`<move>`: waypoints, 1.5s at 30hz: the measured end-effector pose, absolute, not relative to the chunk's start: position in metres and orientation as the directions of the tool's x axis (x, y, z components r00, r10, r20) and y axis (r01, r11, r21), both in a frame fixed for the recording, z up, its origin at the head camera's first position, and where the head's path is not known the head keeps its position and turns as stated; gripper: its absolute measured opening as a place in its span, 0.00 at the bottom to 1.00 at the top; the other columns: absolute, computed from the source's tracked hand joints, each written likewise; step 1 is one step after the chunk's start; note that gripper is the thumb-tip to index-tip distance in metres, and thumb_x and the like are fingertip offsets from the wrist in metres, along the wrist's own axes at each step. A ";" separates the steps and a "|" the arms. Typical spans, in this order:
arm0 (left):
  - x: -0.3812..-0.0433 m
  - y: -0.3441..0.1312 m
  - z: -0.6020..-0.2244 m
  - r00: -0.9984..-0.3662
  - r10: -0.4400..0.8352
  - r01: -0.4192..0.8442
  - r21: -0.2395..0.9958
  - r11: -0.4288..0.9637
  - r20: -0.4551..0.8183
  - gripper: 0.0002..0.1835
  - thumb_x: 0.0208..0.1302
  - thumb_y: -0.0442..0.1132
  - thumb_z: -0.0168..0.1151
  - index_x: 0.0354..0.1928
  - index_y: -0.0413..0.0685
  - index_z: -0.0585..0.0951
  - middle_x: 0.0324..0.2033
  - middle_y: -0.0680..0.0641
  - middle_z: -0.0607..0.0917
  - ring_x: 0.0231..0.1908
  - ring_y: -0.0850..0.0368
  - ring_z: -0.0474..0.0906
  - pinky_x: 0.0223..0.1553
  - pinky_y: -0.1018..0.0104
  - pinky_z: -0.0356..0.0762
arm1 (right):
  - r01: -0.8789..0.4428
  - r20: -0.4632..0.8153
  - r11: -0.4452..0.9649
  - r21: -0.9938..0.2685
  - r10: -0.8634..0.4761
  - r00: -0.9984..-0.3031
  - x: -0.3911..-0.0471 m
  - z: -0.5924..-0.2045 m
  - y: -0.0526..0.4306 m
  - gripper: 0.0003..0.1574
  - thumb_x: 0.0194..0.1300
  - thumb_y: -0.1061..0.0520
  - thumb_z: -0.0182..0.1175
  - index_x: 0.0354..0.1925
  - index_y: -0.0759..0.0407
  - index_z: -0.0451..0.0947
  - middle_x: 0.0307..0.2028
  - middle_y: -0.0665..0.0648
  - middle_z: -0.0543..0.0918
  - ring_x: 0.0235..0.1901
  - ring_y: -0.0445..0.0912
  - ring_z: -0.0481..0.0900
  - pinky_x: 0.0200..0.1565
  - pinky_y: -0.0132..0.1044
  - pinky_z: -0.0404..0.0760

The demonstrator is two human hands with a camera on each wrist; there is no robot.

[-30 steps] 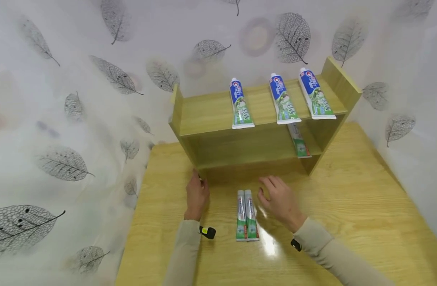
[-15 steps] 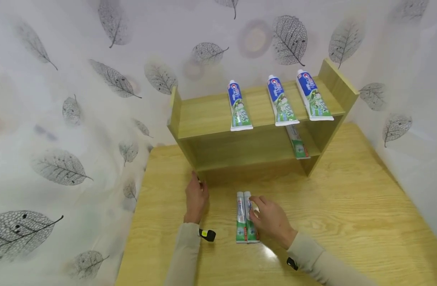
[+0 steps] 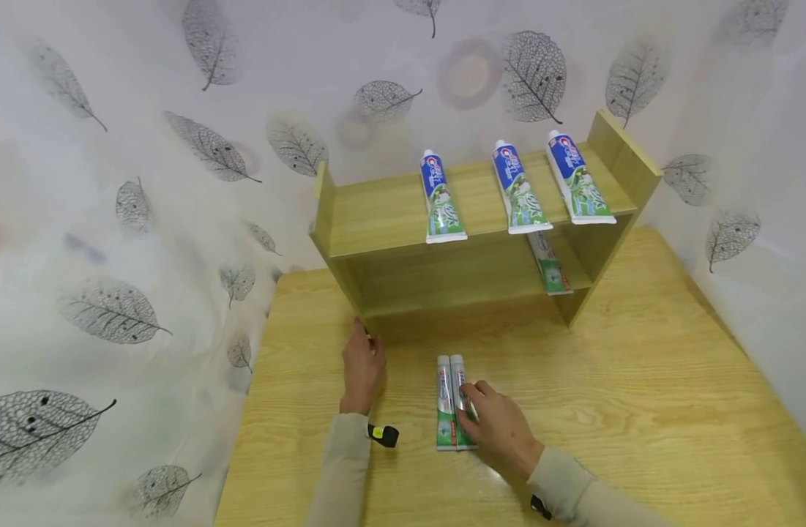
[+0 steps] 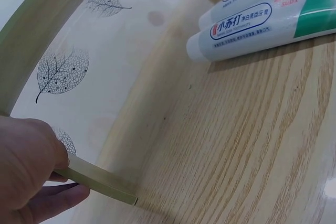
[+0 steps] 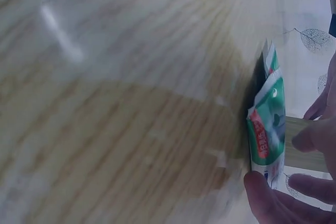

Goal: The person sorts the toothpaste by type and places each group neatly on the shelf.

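Note:
Two white-and-green toothpaste tubes lie side by side on the wooden table, the left tube and the right tube. My right hand reaches over the right tube, its fingers bent and spread around it. In the right wrist view one fingertip touches the edge of the tube, while the thumb looks apart from it. My left hand grips the lower end of the wooden shelf's left side panel, thumb and fingers on either side of the board.
The two-tier shelf stands at the table's back. Three blue-and-green toothpaste tubes lie on its top tier. A white-and-green tube lies at the right of the lower tier. Leaf-patterned sheeting surrounds the table.
My right hand has moved left and toward the front of the table, from beside the pair of tubes to over the right one. The left hand has stayed on the shelf panel.

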State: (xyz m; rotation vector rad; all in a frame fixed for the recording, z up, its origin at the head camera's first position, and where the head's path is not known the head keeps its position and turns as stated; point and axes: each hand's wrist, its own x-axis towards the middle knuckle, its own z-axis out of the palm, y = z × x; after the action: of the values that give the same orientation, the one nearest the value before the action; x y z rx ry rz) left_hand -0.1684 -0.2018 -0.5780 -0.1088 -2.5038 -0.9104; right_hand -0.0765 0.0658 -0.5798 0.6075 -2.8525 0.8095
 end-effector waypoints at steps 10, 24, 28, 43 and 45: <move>-0.169 -0.201 -0.580 -0.889 -0.093 0.228 0.610 0.759 0.448 0.22 0.71 0.22 0.63 0.64 0.23 0.72 0.38 0.28 0.87 0.32 0.35 0.90 0.29 0.46 0.88 | -0.407 0.206 0.789 -0.460 -0.352 -0.913 -0.075 -0.584 0.064 0.20 0.64 0.58 0.78 0.51 0.64 0.85 0.36 0.55 0.86 0.24 0.35 0.74 0.24 0.28 0.75; -0.191 -0.226 -0.642 -0.881 -0.082 0.252 0.607 0.754 0.467 0.18 0.76 0.33 0.60 0.63 0.35 0.74 0.39 0.34 0.88 0.33 0.43 0.91 0.31 0.53 0.89 | -0.375 0.116 0.827 -0.419 -0.360 -0.925 -0.069 -0.580 0.061 0.30 0.61 0.52 0.81 0.57 0.61 0.83 0.37 0.55 0.84 0.26 0.38 0.72 0.26 0.34 0.75; -0.203 -0.232 -0.669 -0.887 -0.100 0.235 0.626 0.744 0.451 0.19 0.78 0.38 0.59 0.65 0.40 0.73 0.40 0.36 0.88 0.33 0.43 0.91 0.30 0.53 0.88 | -0.366 0.101 0.830 -0.420 -0.358 -0.928 -0.066 -0.582 0.062 0.30 0.62 0.53 0.81 0.58 0.60 0.82 0.31 0.53 0.82 0.24 0.38 0.69 0.24 0.32 0.71; -0.181 -0.214 -0.612 -0.878 -0.071 0.276 0.622 0.733 0.473 0.18 0.79 0.34 0.57 0.64 0.32 0.73 0.39 0.32 0.88 0.32 0.41 0.90 0.28 0.49 0.88 | -0.407 0.217 0.803 -0.435 -0.346 -0.913 -0.063 -0.589 0.062 0.28 0.50 0.60 0.79 0.48 0.59 0.76 0.28 0.52 0.76 0.21 0.39 0.67 0.21 0.34 0.67; -0.185 -0.218 -0.624 -0.881 -0.072 0.273 0.625 0.731 0.468 0.19 0.80 0.35 0.57 0.66 0.34 0.73 0.39 0.33 0.88 0.32 0.43 0.90 0.27 0.51 0.87 | -0.397 0.195 0.813 -0.425 -0.346 -0.918 -0.063 -0.588 0.061 0.27 0.52 0.61 0.79 0.48 0.59 0.77 0.29 0.52 0.77 0.22 0.39 0.68 0.22 0.34 0.68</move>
State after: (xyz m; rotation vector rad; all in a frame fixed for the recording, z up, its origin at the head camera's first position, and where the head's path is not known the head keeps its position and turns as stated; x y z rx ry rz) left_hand -0.1855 -0.2185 -0.6236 -0.1529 -2.4641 -0.9931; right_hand -0.0631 0.0611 -0.5877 0.5941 -2.8875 0.7127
